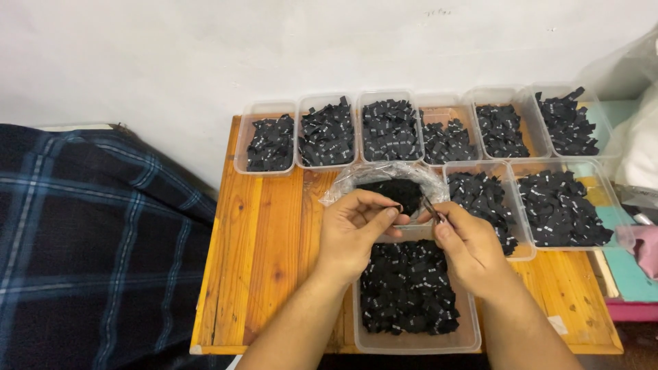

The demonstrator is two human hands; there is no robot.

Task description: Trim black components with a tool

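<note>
I see a small black tag (396, 206) pinched in the fingers of my left hand (354, 233) while my right hand (466, 243) grips thin tweezers (430, 207) at it, both above the bag-lined bowl of black tags (396, 185) mid-counter. By my reckoning much is done: the near-edge tub (411, 291) and eight tubs along the far edge hold heaps, though the bowl remains well filled.

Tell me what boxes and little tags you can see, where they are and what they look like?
Back row boxes: six clear plastic tubs by the wall, full of small black tags.
Right boxes: two bigger clear tubs of black tags.
Front box: clear tub under the hands.
Bag: clear plastic, black tags inside.
Tag: tiny, black, pinched by the left hand; right hand beside it.
</note>
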